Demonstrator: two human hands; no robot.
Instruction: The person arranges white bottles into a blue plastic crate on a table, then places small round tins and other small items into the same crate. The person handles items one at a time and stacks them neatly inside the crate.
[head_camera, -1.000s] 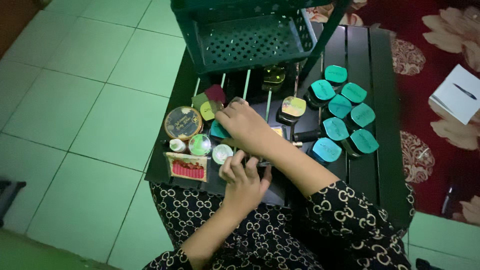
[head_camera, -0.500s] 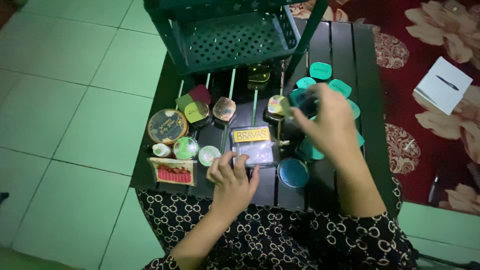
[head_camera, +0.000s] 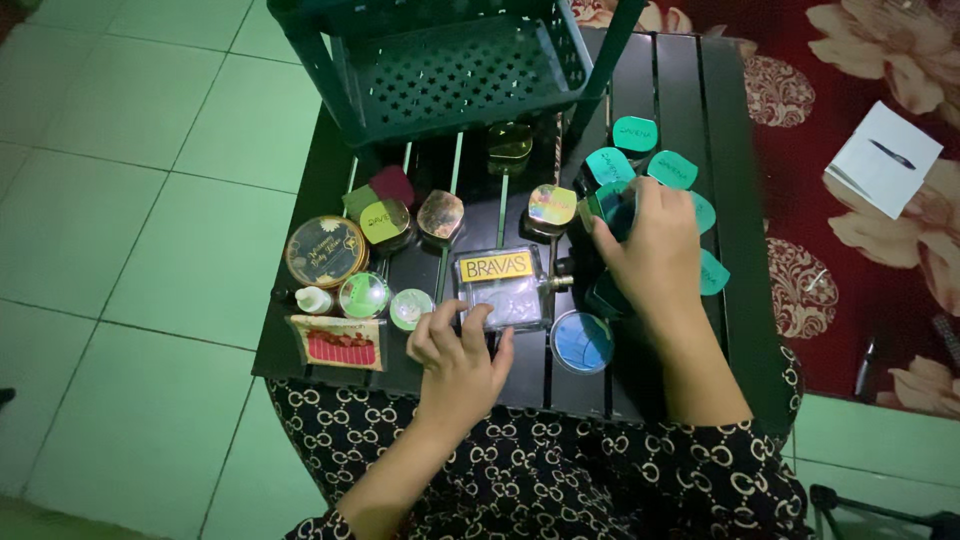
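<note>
The right hand covers several teal-lidded jars; their count beneath it cannot be determined. The left hand hides the near edge of the clear flat bottle. The green rack is cut off by the top edge. The desk hides its own legs.

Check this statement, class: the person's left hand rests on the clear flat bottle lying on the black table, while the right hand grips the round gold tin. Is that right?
Not quite. The left hand does rest on the clear flat bottle on the black table, but the right hand grips a teal-lidded jar. The round gold tin lies untouched at the left, as the head view shows.
</note>
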